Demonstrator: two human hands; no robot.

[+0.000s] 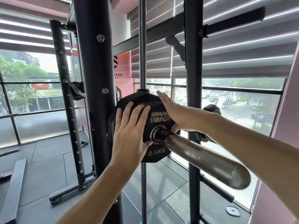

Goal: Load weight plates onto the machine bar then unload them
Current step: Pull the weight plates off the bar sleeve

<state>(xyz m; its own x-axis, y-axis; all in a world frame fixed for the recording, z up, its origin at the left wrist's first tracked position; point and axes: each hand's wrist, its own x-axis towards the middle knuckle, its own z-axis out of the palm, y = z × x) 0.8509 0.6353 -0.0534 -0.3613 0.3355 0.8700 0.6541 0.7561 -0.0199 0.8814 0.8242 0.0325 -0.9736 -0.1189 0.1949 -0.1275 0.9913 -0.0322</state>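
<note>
A small black 2.5 kg plate (pixel 159 118) marked Hammer Strength sits far in on the steel bar sleeve (pixel 202 156), which points toward me at the lower right. Directly behind it is a larger black plate (pixel 142 98). My left hand (pixel 131 128) lies flat with straight fingers on the left of the small plate's face. My right hand (pixel 171 109) presses with straight fingers on the plates' upper right edge. Neither hand curls around a plate.
Black machine uprights (pixel 95 78) (pixel 193 78) and a chrome guide rod (pixel 142 46) stand close around the plates. Storage pegs (pixel 216 189) stick out low on the right upright. A small grey disc (pixel 233 211) lies on the floor by the window. A bench edge (pixel 13 189) is at lower left.
</note>
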